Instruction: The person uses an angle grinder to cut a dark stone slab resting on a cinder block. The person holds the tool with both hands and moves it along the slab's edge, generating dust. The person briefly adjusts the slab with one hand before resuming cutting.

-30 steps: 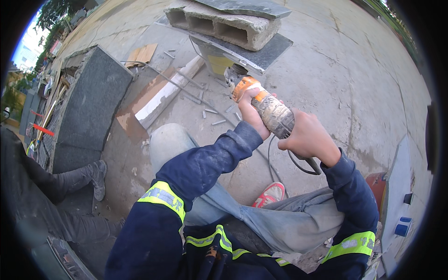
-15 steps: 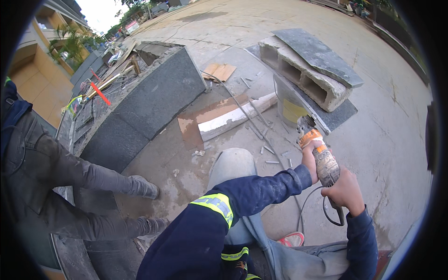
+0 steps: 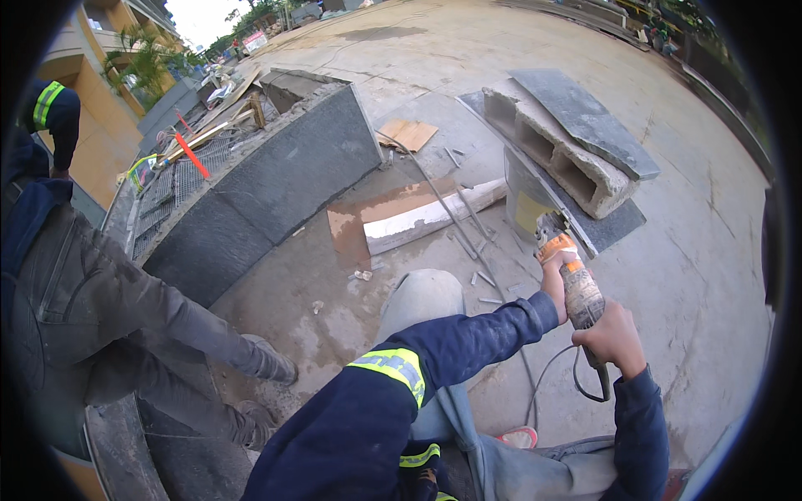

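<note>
My left hand (image 3: pixel 554 288) wraps round the front of an angle grinder (image 3: pixel 582 296), just behind its orange head. Its rear handle is in the grip of my right hand (image 3: pixel 612 338). The grinder's dusty disc end is at the near edge of a grey stone slab (image 3: pixel 614 234); whether the disc touches the stone I cannot tell. That slab rests on a translucent bucket (image 3: pixel 525 196). On top of it lie a hollow concrete block (image 3: pixel 576 179) and a second grey slab (image 3: pixel 589 121). The grinder's cord (image 3: pixel 535 392) loops down to the ground.
A person in grey trousers (image 3: pixel 159 309) stands close on my left, beside a curved, stone-clad low wall (image 3: pixel 276 192). Ahead lie a whitish curved piece (image 3: pixel 434 219), a brown sheet (image 3: pixel 347 234), a plywood scrap (image 3: pixel 408 134) and several narrow stone offcuts. Another cord (image 3: pixel 443 204) crosses the ground.
The view has shifted slightly, and the person on my left has changed posture, with a sleeved arm now showing. Both my hands keep hold of the grinder at the slab's edge.
</note>
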`<state>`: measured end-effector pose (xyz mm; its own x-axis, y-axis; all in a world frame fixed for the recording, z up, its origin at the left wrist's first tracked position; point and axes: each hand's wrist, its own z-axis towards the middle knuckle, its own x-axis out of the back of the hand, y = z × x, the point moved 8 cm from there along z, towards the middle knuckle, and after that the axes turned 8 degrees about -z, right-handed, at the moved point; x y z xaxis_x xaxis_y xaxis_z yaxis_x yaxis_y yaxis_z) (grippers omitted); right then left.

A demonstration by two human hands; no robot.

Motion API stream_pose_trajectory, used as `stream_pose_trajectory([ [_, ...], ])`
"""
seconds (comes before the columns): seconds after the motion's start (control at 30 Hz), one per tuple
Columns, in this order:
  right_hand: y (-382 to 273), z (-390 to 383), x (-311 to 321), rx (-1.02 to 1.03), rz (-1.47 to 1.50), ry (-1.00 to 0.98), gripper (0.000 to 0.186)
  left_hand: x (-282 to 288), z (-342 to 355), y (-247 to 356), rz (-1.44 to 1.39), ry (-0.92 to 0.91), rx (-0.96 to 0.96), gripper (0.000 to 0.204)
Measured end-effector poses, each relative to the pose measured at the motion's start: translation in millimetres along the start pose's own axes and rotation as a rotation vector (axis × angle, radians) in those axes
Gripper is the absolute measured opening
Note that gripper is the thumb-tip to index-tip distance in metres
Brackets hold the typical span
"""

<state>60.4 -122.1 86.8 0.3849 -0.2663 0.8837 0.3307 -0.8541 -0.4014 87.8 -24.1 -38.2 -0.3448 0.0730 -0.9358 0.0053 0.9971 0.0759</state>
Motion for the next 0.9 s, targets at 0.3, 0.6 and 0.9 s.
stream_pose_trajectory([
  [0.3, 10.9, 21.7, -21.1, -0.024, -0.224, -0.108, 0.06, 13.6, 13.0, 10.8, 0.046, 0.052, -0.03, 0.057],
  [0.6, 13.8, 10.5, -18.5, 0.01, -0.18, -0.071, 0.058, 3.9, -3.3, 6.9, 0.051, 0.035, -0.044, 0.056],
  [0.9, 11.3, 2.9, -13.9, 0.041, -0.173, -0.072, 0.056, -7.1, -19.3, -0.2, 0.04, 0.037, 0.009, 0.056],
])
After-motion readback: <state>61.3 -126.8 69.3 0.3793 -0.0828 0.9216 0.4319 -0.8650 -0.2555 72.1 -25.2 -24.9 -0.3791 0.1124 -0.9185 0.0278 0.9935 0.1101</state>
